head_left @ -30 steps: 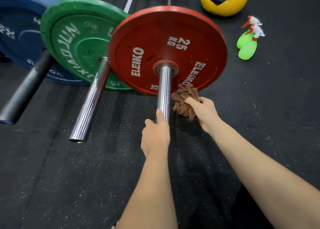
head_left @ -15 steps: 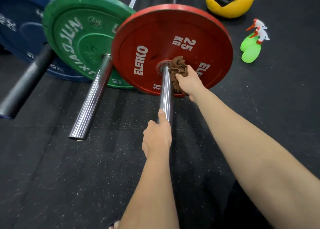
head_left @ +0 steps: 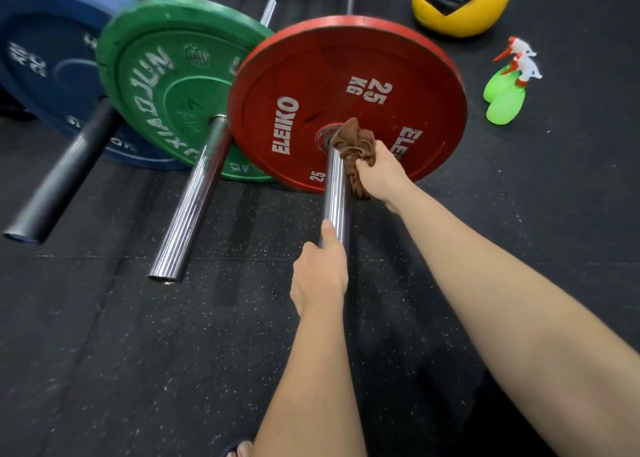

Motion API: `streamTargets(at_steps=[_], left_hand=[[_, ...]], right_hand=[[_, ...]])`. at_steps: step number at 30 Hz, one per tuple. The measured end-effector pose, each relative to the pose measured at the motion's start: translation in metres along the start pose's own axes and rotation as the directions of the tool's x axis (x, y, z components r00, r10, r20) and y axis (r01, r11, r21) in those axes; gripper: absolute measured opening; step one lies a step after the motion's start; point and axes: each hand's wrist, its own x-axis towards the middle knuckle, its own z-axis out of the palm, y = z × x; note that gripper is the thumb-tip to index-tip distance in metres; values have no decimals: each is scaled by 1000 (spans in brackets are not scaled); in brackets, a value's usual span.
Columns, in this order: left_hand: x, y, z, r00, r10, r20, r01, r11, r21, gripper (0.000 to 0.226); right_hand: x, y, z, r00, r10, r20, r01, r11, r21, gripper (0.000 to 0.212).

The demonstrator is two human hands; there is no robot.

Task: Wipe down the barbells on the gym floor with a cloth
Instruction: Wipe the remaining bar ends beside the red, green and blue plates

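Three barbells lie side by side on the black gym floor. The nearest one carries a red 25 kg plate (head_left: 346,86), and its chrome sleeve (head_left: 335,193) points toward me. My left hand (head_left: 320,276) grips the end of that sleeve. My right hand (head_left: 379,176) holds a bunched brown cloth (head_left: 356,159) against the sleeve's right side, close to the plate's hub. To the left lie a barbell with a green plate (head_left: 162,86) and chrome sleeve (head_left: 194,207), and one with a blue plate (head_left: 48,65) and black sleeve (head_left: 62,179).
A yellow and black medicine ball (head_left: 460,3) sits at the back right. Two green spray bottles (head_left: 505,93) with white and red triggers lie on the floor right of the red plate. Speckled black rubber flooring (head_left: 138,352) stretches toward me.
My right hand lifted the cloth from the floor beside the sleeve up to the hub, and now holds it slightly lower along the sleeve. My left hand kept its grip.
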Motion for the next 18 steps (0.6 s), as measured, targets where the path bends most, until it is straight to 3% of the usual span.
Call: streamTargets(at_steps=[9, 18], left_hand=[[2, 2, 0, 1000, -17, 20, 17, 999, 35, 84], [1, -1, 2, 1000, -1, -4, 1, 1000, 21, 85]], right_hand=[[-45, 13, 8, 997, -81, 19, 81, 997, 12, 14], [-12, 1, 3, 999, -21, -25, 19, 998, -65, 16]])
